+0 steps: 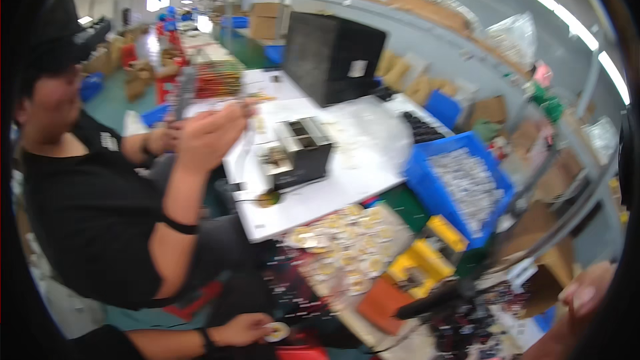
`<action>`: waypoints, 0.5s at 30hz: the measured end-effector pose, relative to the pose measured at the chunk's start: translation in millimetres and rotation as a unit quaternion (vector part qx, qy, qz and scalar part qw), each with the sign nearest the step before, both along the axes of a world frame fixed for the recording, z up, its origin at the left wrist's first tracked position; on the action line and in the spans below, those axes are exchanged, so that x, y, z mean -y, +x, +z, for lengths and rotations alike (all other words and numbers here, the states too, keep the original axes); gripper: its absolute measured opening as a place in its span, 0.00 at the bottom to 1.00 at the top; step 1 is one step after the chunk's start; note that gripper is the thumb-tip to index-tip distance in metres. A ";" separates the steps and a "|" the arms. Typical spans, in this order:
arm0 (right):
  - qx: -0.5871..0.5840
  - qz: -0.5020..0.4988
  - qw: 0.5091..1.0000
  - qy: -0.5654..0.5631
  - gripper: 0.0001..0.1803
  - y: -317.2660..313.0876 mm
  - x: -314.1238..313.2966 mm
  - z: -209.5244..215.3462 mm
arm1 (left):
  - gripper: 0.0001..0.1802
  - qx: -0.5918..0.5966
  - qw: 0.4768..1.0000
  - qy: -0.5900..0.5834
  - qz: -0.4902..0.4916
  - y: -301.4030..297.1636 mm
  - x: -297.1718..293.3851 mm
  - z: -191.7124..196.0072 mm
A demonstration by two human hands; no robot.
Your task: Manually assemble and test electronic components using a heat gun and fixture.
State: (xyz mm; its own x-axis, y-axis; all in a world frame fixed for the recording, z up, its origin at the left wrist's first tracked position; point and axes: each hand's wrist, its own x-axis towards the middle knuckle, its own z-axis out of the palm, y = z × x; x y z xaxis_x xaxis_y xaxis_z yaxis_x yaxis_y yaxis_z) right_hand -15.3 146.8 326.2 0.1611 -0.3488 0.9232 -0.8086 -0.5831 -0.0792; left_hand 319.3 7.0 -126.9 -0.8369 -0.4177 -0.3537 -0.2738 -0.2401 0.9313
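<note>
My left hand (241,330), with a dark band at the wrist, comes in at the bottom left. Its fingers pinch a small round white disc with a yellow centre (277,332). Many similar discs (350,247) lie spread on a board ahead of it. At the far right edge my right hand (588,293) shows with fingers curled closed; what they hold, if anything, is hidden. A dark tool-like handle (437,299) stands between my hands, beside an orange-brown block (381,308). The picture is smeared by motion.
A co-worker in black (87,200) sits at the left, one hand raised. A white table (347,177) bears a black box with compartments (303,160). A blue bin (417,160) of small pale parts and a yellow tray (417,263) stand right. Shelving (433,33) runs behind.
</note>
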 end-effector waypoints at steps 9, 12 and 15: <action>-0.171 -0.173 0.962 -0.121 0.33 21.4 -104.1 98.2 | 0.18 -0.326 0.925 -0.196 -0.016 -93.0 255.4 -48.1; -0.179 -0.193 0.953 -0.150 0.33 35.2 -121.0 92.6 | 0.22 -0.511 0.852 -0.111 -0.005 -114.5 412.5 22.2; -0.119 -0.156 0.969 -0.148 0.33 27.6 -97.8 66.0 | 0.26 -0.610 0.790 -0.017 0.059 -36.0 485.8 107.5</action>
